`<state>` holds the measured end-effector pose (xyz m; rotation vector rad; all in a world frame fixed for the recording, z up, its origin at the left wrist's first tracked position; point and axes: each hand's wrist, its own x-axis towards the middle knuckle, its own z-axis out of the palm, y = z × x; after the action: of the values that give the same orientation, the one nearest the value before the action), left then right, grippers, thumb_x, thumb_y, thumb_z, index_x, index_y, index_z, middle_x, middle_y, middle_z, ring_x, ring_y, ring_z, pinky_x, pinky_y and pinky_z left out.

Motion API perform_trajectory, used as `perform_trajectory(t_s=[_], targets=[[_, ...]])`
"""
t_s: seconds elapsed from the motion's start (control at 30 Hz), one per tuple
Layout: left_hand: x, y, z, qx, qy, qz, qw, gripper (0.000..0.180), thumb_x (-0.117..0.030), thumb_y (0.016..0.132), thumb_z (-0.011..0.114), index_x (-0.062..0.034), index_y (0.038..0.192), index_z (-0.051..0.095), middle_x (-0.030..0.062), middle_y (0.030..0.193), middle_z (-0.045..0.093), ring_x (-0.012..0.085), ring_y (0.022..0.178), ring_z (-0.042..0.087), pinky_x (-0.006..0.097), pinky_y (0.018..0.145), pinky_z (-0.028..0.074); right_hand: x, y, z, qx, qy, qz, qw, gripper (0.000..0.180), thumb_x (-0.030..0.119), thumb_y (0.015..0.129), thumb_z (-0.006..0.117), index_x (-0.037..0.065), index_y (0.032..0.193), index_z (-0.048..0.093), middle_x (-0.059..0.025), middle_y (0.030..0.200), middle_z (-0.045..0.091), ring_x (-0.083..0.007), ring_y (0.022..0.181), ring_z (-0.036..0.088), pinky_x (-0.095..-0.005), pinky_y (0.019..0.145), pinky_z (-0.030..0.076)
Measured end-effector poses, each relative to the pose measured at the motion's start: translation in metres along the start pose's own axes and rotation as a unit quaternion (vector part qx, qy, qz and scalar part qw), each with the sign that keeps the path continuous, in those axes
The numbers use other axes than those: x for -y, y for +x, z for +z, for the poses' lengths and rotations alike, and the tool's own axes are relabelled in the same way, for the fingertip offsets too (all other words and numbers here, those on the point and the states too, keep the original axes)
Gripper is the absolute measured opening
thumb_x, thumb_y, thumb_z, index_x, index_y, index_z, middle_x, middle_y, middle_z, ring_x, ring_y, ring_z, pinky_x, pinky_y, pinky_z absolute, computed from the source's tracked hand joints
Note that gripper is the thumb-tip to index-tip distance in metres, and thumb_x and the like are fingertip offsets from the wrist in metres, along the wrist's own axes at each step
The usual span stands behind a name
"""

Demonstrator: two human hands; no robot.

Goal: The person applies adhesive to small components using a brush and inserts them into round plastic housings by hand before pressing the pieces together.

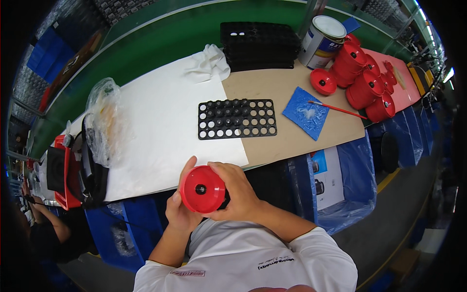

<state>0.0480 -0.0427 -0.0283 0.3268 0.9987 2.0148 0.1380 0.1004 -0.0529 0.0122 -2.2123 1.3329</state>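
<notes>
The fingers of the left hand (181, 214) and right hand (241, 192) clamp the round red part (203, 203) between them, near the bench's (155, 151) front edge. Beyond it lies the black perforated tray (237, 137); stacked black trays (260, 52) stand farther back.

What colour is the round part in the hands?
The round part is red, its centre black; head view.

Both forearms (287, 221) are being angled inward, while the left grip (182, 214) and right grip (241, 193) are being held close together, each partly curled.
</notes>
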Motion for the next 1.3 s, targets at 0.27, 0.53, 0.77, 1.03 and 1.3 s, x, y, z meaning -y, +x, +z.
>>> perform_trajectory(t_s=[0.27,0.53,0.77,1.03,1.3], targets=[[-0.012,0.016,-0.027,-0.044,0.576,0.318,0.752,0.067,-0.027,0.081,0.072,0.0029,0.135,0.045,0.0205,0.114,0.062,0.0275,0.089,0.062,0.034,0.074,0.051,-0.014,0.035,-0.096,-0.226,-0.222,0.102,0.943,0.097,0.026,0.065,0.087,-0.002,0.142,0.035,-0.0225,0.138,0.046,-0.0377,0.125,0.044,-0.0465,0.104,0.036],[-0.013,0.038,-0.063,-0.154,0.684,0.386,0.599,0.045,-0.009,0.074,0.072,0.0042,0.115,0.059,0.0184,0.098,0.065,0.0343,0.085,0.061,0.039,0.074,0.050,-0.088,0.067,-0.231,-0.361,-0.432,0.177,0.808,0.090,0.032,0.071,0.083,-0.007,0.139,0.039,-0.0277,0.134,0.050,-0.0432,0.122,0.044,-0.0479,0.105,0.036],[-0.011,0.040,-0.066,-0.139,0.701,0.460,0.527,0.044,-0.012,0.075,0.071,0.0038,0.114,0.060,0.0179,0.096,0.063,0.0349,0.085,0.060,0.041,0.075,0.050,-0.102,0.079,-0.246,-0.311,-0.474,0.244,0.787,0.093,0.042,0.071,0.081,-0.007,0.138,0.040,-0.0286,0.132,0.052,-0.0462,0.120,0.046,-0.0511,0.101,0.038],[-0.018,0.034,-0.047,-0.083,0.714,0.386,0.578,0.042,-0.009,0.074,0.070,0.0027,0.113,0.060,0.0183,0.097,0.063,0.0361,0.086,0.060,0.042,0.077,0.050,-0.104,0.041,-0.256,-0.242,-0.572,0.099,0.777,0.086,0.043,0.071,0.081,-0.001,0.136,0.045,-0.0232,0.129,0.054,-0.0404,0.122,0.047,-0.0497,0.102,0.035],[-0.010,0.014,0.050,0.267,0.400,0.460,0.746,0.016,0.002,0.074,0.056,-0.0093,0.081,0.046,0.0070,0.083,0.060,0.0224,0.063,0.058,0.032,0.049,0.042,-0.067,-0.094,-0.270,-0.446,-0.497,0.167,0.725,0.041,0.027,0.081,0.077,0.000,0.110,0.066,-0.0166,0.110,0.065,-0.0291,0.101,0.060,-0.0376,0.088,0.047]])
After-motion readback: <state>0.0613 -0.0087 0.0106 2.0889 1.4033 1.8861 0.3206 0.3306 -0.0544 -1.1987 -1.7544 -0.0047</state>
